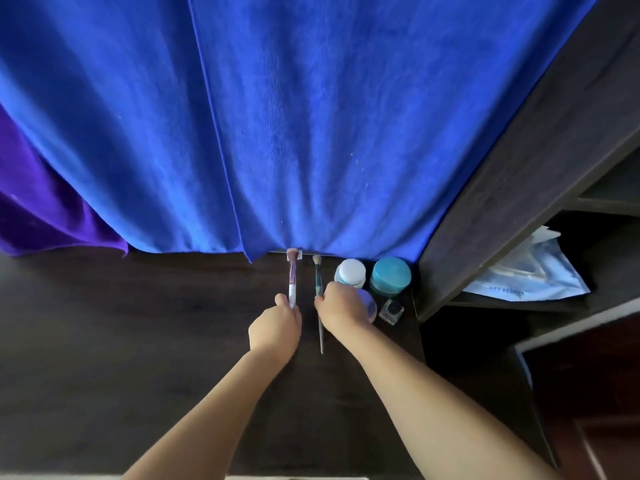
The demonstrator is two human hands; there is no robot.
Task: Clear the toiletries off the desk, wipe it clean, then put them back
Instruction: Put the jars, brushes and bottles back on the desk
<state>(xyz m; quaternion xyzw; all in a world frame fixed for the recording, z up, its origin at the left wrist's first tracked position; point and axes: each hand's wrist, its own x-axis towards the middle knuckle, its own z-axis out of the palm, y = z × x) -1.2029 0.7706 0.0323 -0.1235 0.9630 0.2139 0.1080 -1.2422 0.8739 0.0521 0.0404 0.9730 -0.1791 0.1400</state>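
Two makeup brushes are seen on the dark desk (121,341), lying side by side and nearly parallel, a narrow strip of bare wood between them. The long axis of each runs from the near side of the desk toward the far edge, with the bristles pointing away from the person toward the blue cloth (277,116) that hangs behind the desk. The purple-handled brush (292,284) is gripped at its near end by the left hand (275,329), whose fingers are curled closed around the handle; its bristle tip lies just under the hem of the cloth. The teal-handled brush (318,289) is pinched about midway along its length by the fingertips of the right hand (341,308), and its thin pale handle end projects back toward the person beyond the hand.

To the right of the brushes, in the far right corner of the desk, four containers are counted: one white-lidded jar (350,273), one teal-lidded jar (390,276) just beside it, one lilac round pot (370,304) partly hidden under the right hand, and one small square glass bottle (391,310) nearest the desk's right edge. A purple cloth (41,209) hangs at the far left. A pale blue plastic packet (533,275) lies on the shelf to the right.
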